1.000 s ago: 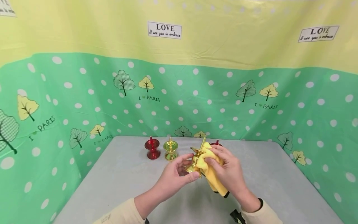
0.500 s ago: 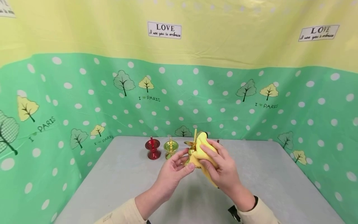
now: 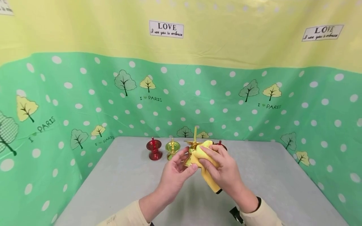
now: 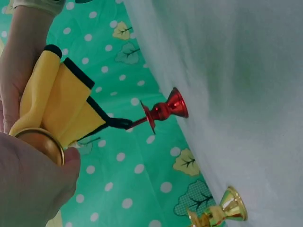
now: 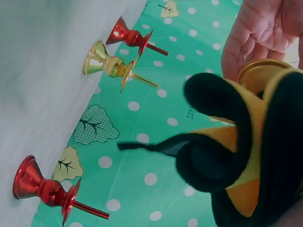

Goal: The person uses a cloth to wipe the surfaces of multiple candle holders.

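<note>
My left hand (image 3: 172, 177) grips a gold candle holder (image 3: 193, 143) low on its body, with the thumb in front. The holder is nearly upright, its thin spike pointing up above a flared dish. A folded yellow cloth (image 3: 208, 179) with black edging is pinched in my right hand (image 3: 226, 169) and pressed against the holder's right side. The cloth covers much of the stem and base. From below, the left wrist view shows the round gold base rim (image 4: 60, 152) between hand and cloth. In the right wrist view, the cloth's dark edges (image 5: 213, 163) hang in folds.
Behind the hands on the grey table (image 3: 113, 185) stand a red candle holder (image 3: 155, 153) and a yellow-gold one (image 3: 172, 147). Another red holder (image 5: 47, 189) stands farther right, partly hidden by the right hand in the head view. A green and yellow curtain (image 3: 181, 84) surrounds the table.
The gold candle holder has turned from tilting right to nearly upright, and shifted slightly left. The cloth in my right hand has moved up, then back down along the holder.
</note>
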Available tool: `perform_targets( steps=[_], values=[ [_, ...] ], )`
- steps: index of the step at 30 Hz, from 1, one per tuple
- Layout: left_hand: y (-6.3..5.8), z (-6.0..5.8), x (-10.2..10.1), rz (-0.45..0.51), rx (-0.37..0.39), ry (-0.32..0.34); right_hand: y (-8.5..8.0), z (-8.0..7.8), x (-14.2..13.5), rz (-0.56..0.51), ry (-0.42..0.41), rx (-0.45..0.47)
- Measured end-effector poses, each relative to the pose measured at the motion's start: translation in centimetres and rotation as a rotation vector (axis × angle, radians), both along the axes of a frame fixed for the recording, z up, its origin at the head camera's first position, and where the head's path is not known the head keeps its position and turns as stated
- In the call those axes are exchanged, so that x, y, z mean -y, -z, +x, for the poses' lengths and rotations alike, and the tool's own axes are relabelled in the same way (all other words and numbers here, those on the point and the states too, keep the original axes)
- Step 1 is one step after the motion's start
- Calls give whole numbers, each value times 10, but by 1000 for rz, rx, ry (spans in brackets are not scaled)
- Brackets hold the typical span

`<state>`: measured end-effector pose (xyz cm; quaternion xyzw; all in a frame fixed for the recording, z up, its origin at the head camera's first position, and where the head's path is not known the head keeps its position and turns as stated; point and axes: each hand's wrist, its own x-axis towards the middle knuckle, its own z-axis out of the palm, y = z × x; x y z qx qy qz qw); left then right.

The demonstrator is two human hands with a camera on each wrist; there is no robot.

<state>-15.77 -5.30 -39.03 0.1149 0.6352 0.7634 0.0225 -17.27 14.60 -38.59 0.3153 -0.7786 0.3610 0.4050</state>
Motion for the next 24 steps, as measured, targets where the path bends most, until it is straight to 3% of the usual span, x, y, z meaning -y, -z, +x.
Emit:
perform_targets(
  steps=[4, 7, 11, 13, 15, 18, 20, 22, 24],
  values=[
    [0, 2, 1, 8, -2, -23, -2, 0, 4, -45, 40, 72],
    [-1, 1, 0, 6, -13, -4, -1, 0, 4, -79, 31, 84],
    [-3, -1, 1, -13, -31, 43, -1, -4, 0, -57, -64, -84],
    [-4, -1, 2, -15, -38, 49, 0, -5, -1, -43, -70, -116],
    [-3, -1, 3, -5, -29, 51, 0, -4, -1, -61, -50, -56],
    [-2, -1, 3, 17, -5, 53, 0, -1, -1, -128, 5, 140],
    [-2, -2, 3, 24, 14, 66, -1, 1, -1, -145, 14, 179],
    [-3, -4, 3, 19, 9, 83, -2, 0, -2, -114, 7, 123],
    [-4, -5, 3, 7, -8, 90, -3, -1, -3, -60, -4, 7]
  ],
)
